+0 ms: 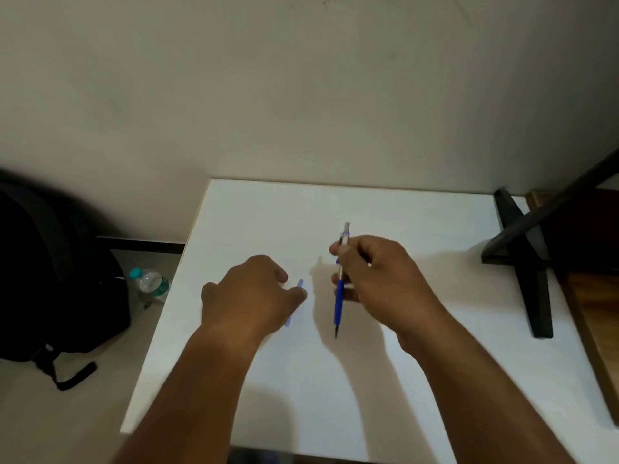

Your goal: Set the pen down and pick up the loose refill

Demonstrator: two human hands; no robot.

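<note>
We see the blue and clear plastic pen with a silver clicker (340,286) standing nearly upright over the middle of the white rectangular table top (435,380), its dark tip pointing down towards the surface and its clicker end up. Whether the tip touches the table we cannot tell; its shadow falls just beside it. The right hand (371,272) holds the pen, fingers curled round the upper half of the barrel, with the blue grip section and tip sticking out below the fingers.

Just to the left we have the left hand (249,293), palm down, fingers bent, thumb and forefinger pinching a small pale blue translucent plastic piece (299,286), most of it hidden under the hand. It lies low over the table, near the pen but apart from it. A second bit of the same blue shows at the hand's lower edge.

Moving outward, a black crossed metal stand (522,249) rests on the table's right side, well apart from both hands, with a brown wooden surface (589,313) past it. Off the left edge, on the pale floor, a clear plastic water bottle with a teal cap (150,283) lies on its side; how much is inside we cannot make out. Next to it sits a black fabric backpack (50,272), a strap trailing. A plain cream wall (301,78) rises behind.
</note>
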